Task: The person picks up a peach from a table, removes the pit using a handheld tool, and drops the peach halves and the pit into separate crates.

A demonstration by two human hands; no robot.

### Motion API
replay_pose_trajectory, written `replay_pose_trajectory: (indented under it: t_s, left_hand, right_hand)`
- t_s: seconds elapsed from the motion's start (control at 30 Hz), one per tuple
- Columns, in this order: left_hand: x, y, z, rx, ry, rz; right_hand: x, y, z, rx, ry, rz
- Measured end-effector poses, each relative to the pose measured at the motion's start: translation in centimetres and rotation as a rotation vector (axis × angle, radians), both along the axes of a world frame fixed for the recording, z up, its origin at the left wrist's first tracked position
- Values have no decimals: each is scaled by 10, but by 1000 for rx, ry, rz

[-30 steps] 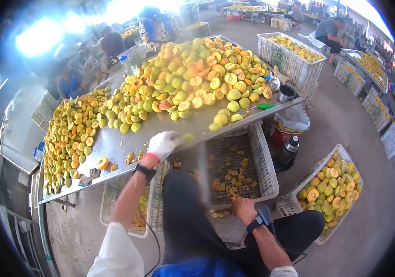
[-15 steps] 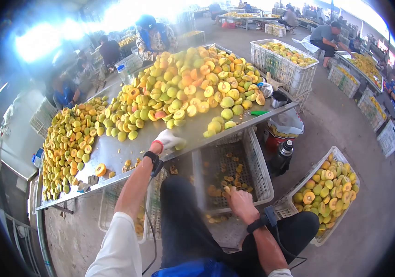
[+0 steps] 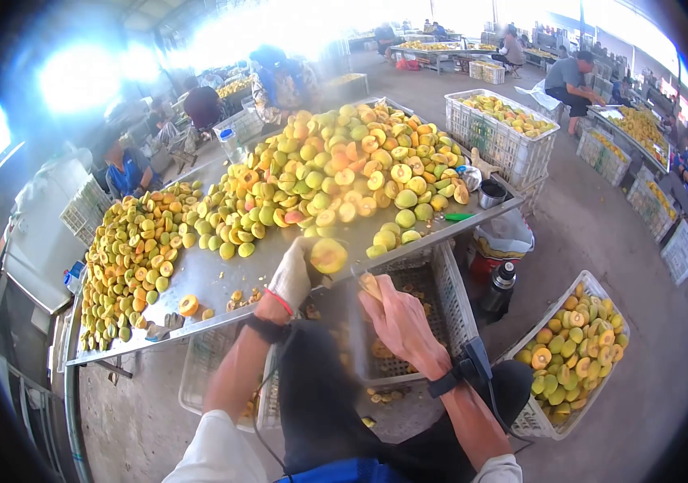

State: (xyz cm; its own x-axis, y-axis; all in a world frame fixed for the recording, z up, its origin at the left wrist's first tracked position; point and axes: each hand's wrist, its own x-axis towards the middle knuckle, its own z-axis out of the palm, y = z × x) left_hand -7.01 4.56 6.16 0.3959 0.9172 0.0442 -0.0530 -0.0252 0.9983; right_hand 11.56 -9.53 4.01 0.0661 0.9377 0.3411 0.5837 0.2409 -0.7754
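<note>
Fruit covers the hall's steel table — left hand grips a half, right hand pinches a scrap.

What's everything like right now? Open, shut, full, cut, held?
left hand: gloved, shut on the fruit half
fruit half: cut, flesh showing, held up
right hand: bare, fingers curled shut
crate under table: nearly empty, only scraps
crate on floor: full of cut fruit
flask: upright, capped
table: piled with fruit
</note>
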Motion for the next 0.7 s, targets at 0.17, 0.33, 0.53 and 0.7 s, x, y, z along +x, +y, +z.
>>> replay_pose_trajectory:
  t_s: [0.17, 0.33, 0.53, 0.7]
  left_hand:
    - [39, -28, -19, -285, -173, 50]
    - [69, -31, -42, -320, -383, -11]
    - [87, -53, -30, -179, -357, 165]
    - [93, -56, -41, -135, -420, 210]
  right_hand:
    - [0, 8, -10, 3, -12, -62]
    - [4, 13, -40, -21, -13, -148]
    - [-11, 12, -57, -18, 170, -131]
    - [-14, 6, -45, -114, 198, -110]
